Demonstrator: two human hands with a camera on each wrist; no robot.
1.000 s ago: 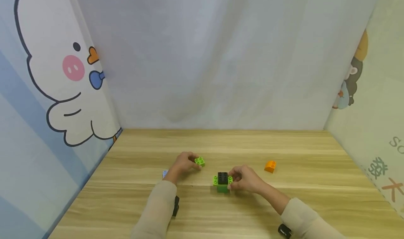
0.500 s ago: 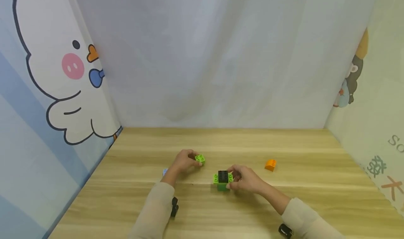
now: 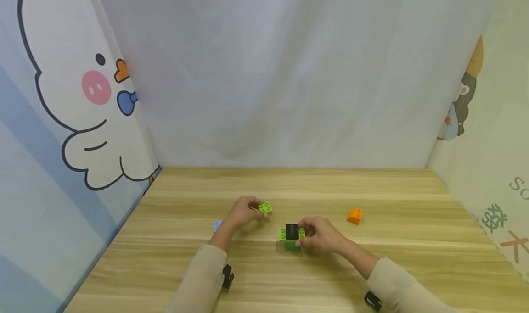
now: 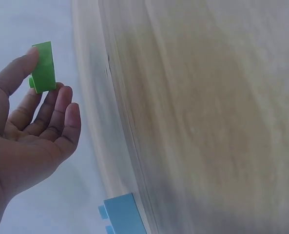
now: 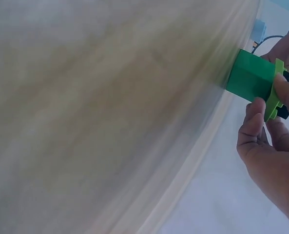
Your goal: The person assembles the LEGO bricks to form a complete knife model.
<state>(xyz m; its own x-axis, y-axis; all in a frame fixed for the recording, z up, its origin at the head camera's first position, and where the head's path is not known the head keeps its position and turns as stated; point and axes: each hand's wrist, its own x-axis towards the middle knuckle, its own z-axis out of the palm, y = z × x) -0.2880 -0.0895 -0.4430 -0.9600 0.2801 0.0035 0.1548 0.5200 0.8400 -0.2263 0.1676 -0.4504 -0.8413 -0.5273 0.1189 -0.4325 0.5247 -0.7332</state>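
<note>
Between thumb and fingertips, my left hand pinches a lime-green building brick with studs on top. The left wrist view shows the same lime-green brick held above the table. My right hand grips the right side of a small brick stack. That stack has a dark green brick at the bottom, a lime-green plate across it and a black brick on top. The stack stands to the right of the lime-green brick and nearer to me, apart from it.
An orange curved brick lies on the wooden table to the right of the stack. A light blue brick sits on the left, partly behind the left forearm in the head view. A curtain hangs along the table's far edge.
My left hand has shifted slightly to the right with the lime-green brick, which has turned a little. The right hand and the stack have stayed almost still.
</note>
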